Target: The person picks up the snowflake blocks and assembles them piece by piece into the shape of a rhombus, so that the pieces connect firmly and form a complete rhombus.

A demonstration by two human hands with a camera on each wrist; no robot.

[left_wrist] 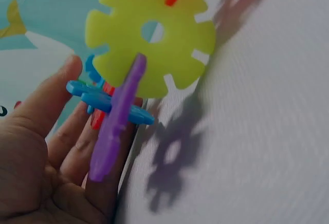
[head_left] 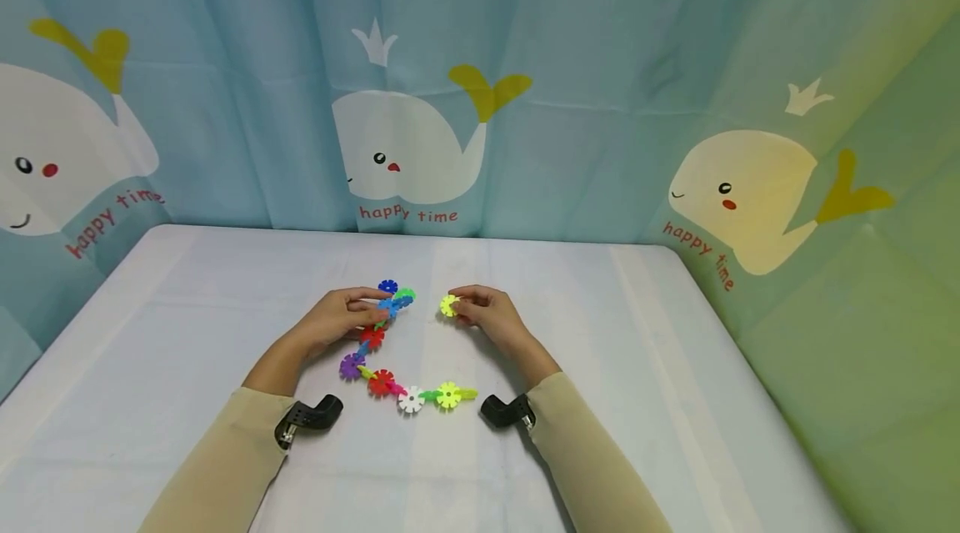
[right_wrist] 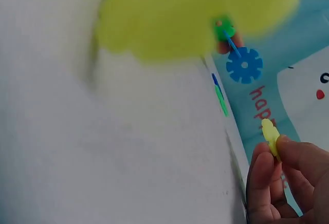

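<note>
A chain of interlocked notched plastic discs (head_left: 382, 383) curves over the white table, with red, purple, white, green and yellow pieces. My left hand (head_left: 339, 318) holds its far end by a light blue disc (head_left: 387, 308), thumb and fingers about it. In the left wrist view, a purple disc (left_wrist: 112, 131) and a large yellow disc (left_wrist: 118, 23) of the chain rise in front of the palm. Right of the chain's far end, my right hand (head_left: 489, 316) pinches a single yellow notched disc (head_left: 447, 305) between thumb and fingertips, apart from the chain.
A dark blue disc (head_left: 387, 286) and a green disc (head_left: 406, 294) lie just beyond the left fingertips. The white table (head_left: 600, 324) ends at a light blue curtain (head_left: 600, 32) with whale prints. Black wrist mounts (head_left: 318, 414) sit on both sleeves.
</note>
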